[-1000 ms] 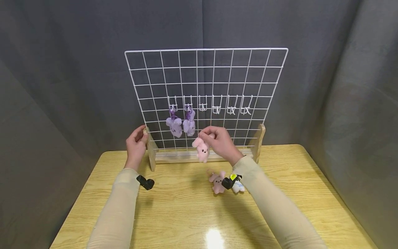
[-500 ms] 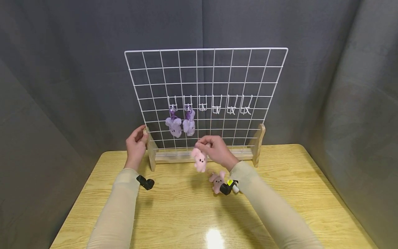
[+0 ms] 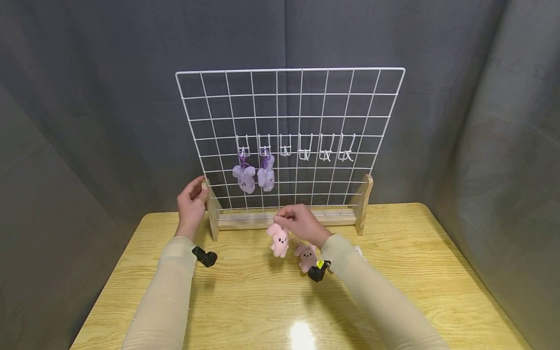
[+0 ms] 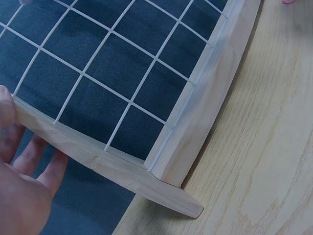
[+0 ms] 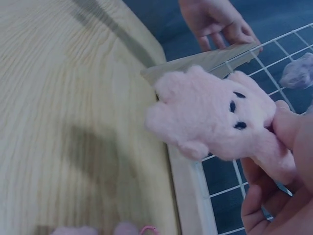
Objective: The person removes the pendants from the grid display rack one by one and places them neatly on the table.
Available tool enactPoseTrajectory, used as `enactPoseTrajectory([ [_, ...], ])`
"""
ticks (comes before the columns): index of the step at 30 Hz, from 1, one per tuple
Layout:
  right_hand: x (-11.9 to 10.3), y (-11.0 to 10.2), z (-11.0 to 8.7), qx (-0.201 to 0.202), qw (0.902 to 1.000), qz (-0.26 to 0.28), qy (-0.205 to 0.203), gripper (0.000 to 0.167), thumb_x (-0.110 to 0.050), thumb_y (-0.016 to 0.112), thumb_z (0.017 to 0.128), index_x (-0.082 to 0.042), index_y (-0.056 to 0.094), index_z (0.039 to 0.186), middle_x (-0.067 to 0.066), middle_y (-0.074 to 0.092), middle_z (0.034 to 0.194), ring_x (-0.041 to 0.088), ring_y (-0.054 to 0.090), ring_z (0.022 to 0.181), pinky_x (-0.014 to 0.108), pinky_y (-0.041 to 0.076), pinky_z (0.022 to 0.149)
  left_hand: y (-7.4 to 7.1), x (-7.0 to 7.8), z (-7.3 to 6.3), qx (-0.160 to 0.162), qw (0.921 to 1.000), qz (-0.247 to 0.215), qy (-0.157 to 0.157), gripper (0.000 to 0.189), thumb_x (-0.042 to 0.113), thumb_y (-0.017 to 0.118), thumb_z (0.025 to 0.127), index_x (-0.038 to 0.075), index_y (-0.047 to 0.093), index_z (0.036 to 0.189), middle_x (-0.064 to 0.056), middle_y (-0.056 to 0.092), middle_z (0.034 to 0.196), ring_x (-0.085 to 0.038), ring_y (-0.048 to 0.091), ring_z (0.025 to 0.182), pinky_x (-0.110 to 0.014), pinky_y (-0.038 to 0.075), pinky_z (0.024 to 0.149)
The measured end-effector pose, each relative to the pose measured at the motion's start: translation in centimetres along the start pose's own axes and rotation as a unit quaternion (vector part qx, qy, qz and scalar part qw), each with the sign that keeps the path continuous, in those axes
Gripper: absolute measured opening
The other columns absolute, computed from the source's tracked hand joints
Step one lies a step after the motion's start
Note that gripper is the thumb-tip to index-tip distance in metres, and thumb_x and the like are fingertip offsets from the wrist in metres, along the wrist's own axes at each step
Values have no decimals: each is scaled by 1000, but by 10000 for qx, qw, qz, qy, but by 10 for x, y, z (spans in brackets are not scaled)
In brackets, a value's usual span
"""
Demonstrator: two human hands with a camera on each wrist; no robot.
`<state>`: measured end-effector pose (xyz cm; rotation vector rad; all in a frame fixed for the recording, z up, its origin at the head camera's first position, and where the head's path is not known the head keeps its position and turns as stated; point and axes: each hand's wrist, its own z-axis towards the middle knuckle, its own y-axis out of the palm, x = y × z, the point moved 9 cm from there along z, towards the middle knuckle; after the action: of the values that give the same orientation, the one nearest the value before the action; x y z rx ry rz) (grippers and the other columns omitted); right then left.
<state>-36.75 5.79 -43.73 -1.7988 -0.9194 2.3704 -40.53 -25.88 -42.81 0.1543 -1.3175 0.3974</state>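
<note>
My right hand [image 3: 302,224] pinches a pink plush keychain [image 3: 279,240] by its top, in front of the rack's wooden base. In the right wrist view this plush [image 5: 215,115] shows its small black face, with thumb and fingers at its ears. My left hand [image 3: 191,204] grips the upper end of the rack's left wooden foot [image 4: 112,164]. Two purple plush keychains [image 3: 244,179] hang from the two leftmost hooks of the white wire grid rack [image 3: 288,95]. A second pink plush [image 3: 307,257] lies on the table under my right wrist.
Several bare white hooks [image 3: 325,154] stick out to the right of the purple plushes. A white plush [image 3: 358,250] on the table is mostly hidden behind my right sleeve. Grey curtains [image 3: 131,97] surround the wooden table [image 3: 245,301].
My right hand has come down and slightly left with the pink plush, from before the grid to lower in front of the base. My left hand has stayed put.
</note>
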Motion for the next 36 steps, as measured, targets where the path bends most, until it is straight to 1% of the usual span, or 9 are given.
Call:
enactPoseTrajectory([
  [5,11,12,-2,-405,9991,-159,14,16,-16,66,105,-9,78,99,-1,70,82,11,54,72,27,47,69,0,-1,1,10,10000,-34,41,38,10,61,107,16,64,145,-16,65,136,-13,61,113,-17,48,87],
  [9,16,19,-3,-604,9975,-356,-16,17,-17,65,106,-12,76,94,-2,66,79,10,51,70,27,45,68,0,-1,1,40,10000,-65,41,38,10,61,107,15,64,144,-16,65,136,-12,62,112,-17,49,83],
  [12,19,22,-5,-717,9964,-451,19,18,-16,65,106,-12,75,92,-3,67,79,9,52,71,28,46,70,0,0,1,53,9999,-99,49,38,9,61,107,15,64,144,-15,65,135,-12,63,111,-17,49,81],
  [16,23,27,-8,-894,9947,-466,189,15,-15,65,105,-13,75,94,-3,69,84,12,58,76,28,50,72,0,1,1,68,9999,-129,52,38,7,61,107,13,64,144,-15,65,133,-12,63,109,-17,49,81],
  [20,29,32,-11,-1104,9922,-454,353,16,-16,65,106,-12,74,93,-2,68,83,21,62,76,30,53,63,0,1,0,87,9998,-171,28,38,6,61,106,13,65,143,-14,66,131,-12,63,108,-17,49,79],
  [24,34,37,-12,-1272,9900,-497,346,16,-14,64,106,-12,74,94,-1,69,83,19,60,73,26,49,60,-1,0,1,87,9998,-184,43,38,6,61,106,12,65,143,-16,66,133,-11,63,109,-17,49,81],
  [28,39,41,-13,-1371,9878,-625,388,15,-14,64,106,-13,74,95,-2,70,86,14,57,72,25,49,62,-1,0,1,71,9998,-190,30,38,7,61,106,12,65,143,-17,65,135,-13,64,112,-17,50,81],
  [32,39,43,-11,-1302,9852,-1095,201,15,-14,65,105,-14,75,94,-5,69,88,10,58,78,26,51,72,0,0,1,49,9998,-216,23,37,7,62,106,13,65,143,-15,66,133,-13,64,112,-17,50,81],
  [36,39,46,-10,-1284,9837,-1255,45,16,-12,65,105,-12,75,93,-5,69,84,10,59,76,28,52,73,0,0,1,47,9997,-233,17,37,7,61,106,12,65,143,-16,66,133,-12,64,111,-18,50,81],
])
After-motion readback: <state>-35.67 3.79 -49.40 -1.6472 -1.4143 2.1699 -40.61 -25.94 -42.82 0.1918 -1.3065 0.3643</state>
